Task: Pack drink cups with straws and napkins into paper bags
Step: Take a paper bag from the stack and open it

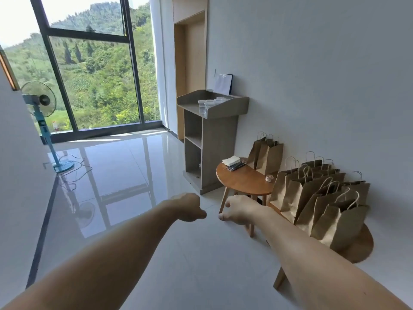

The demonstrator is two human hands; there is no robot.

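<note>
Both my arms stretch out over the floor. My left hand (190, 208) and my right hand (240, 210) are curled into fists, thumbs toward each other, holding nothing. Several clear plastic drink cups (209, 105) stand on a grey stand (225, 108) against the wall. A stack of white napkins (231, 161) and dark straws (235, 166) lie on a small round wooden table (245, 182). Several brown paper bags (321, 198) stand upright on a second wooden table (362, 245) at the right. Two more paper bags (267, 154) lean on the wall behind the first table.
A small lidded cup (269, 178) sits on the near table's right edge. A blue pedestal fan (42, 121) with a cable stands at the left by the large window (89, 74). Glossy white floor (134, 175) stretches between me and the furniture.
</note>
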